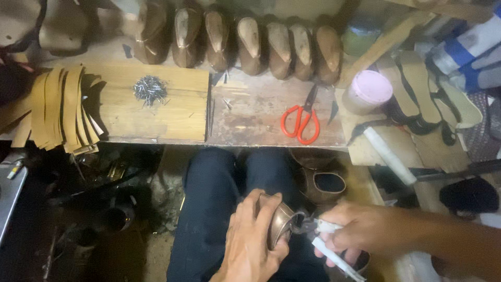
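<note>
My left hand (pixel 254 237) grips a brown leather shoe on its last (pixel 282 222), held over my lap. My right hand (pixel 360 230) is closed on pincers with pale handles (pixel 326 243); their dark jaws touch the shoe's edge. My legs in dark trousers (pixel 219 188) lie under both hands.
A wooden bench (pixel 250 112) carries red-handled scissors (pixel 301 122), a pile of small nails (pixel 150 89) and a stack of leather strips (pixel 62 107). Several lasted shoes (pixel 250 42) line the back. A pink-lidded tub (pixel 369 90) and a white roll (pixel 389 154) are at right. One shoe (pixel 323 180) sits below.
</note>
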